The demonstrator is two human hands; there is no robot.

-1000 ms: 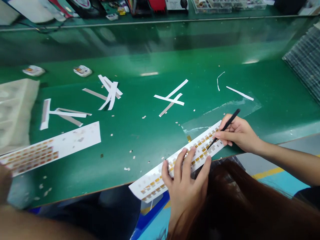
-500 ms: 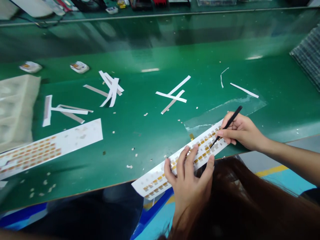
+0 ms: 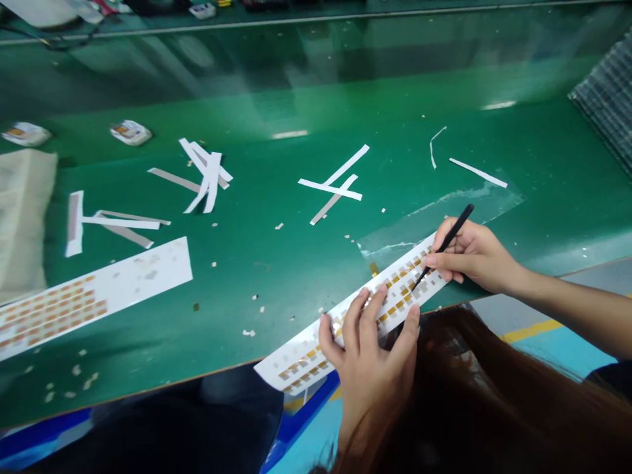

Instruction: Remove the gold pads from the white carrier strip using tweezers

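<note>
A long white backing strip (image 3: 301, 365) with rows of small gold and grey pads lies across the green mat's front edge. My left hand (image 3: 368, 359) rests on it with fingers spread and thumb at its near edge. My right hand (image 3: 469, 257) grips black tweezers (image 3: 447, 240), their tip on the pads near the strip's far end. Under that end lies a clear plastic film (image 3: 444, 217). A second white strip (image 3: 143, 270) with orange-gold pads lies at the left.
Several white and grey paper offcuts (image 3: 336, 187) and small scraps lie on the green mat (image 3: 247, 316). A pale moulded tray (image 3: 22, 217) stands at the left, a dark mesh rack (image 3: 605, 99) at the right. Hair (image 3: 459, 395) covers the lower right.
The view has shifted, so the mat's contents sit further left. A forearm at the lower left has gone. Both my hands and the strip stay nearly in place, the tweezers tip on the pads.
</note>
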